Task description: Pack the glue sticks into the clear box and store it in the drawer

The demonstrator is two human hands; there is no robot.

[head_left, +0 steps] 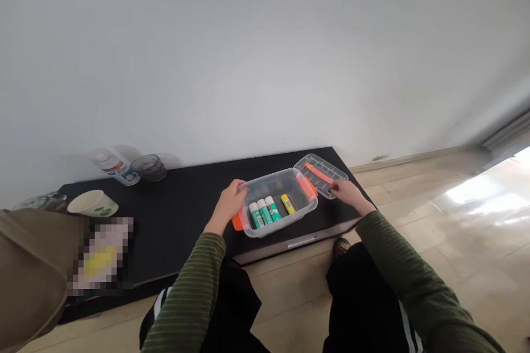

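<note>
A clear plastic storage box (285, 225) with orange latches stands uncovered on the black cabinet top. Three green tubes with white caps, looking like glue sticks (264, 212), lie side by side in its left half. To their right rests a smaller yellow stick (287, 204). My left hand (229, 202) grips the box's left end, its fingers over the rim. Behind the box at the right lies its clear lid (317, 160) with an orange handle. My right hand (344, 193) has its fingers closed on the lid's near right part, by the handle's end.
Along the black cabinet (182, 220), toward the left, stand a spray can (118, 168), a dark glass bowl (149, 167) and a paper cup (94, 204). A blurred-out item (101, 259) lies in front of them. Brown fabric (33, 276) fills the lower left corner. The wall rises directly behind.
</note>
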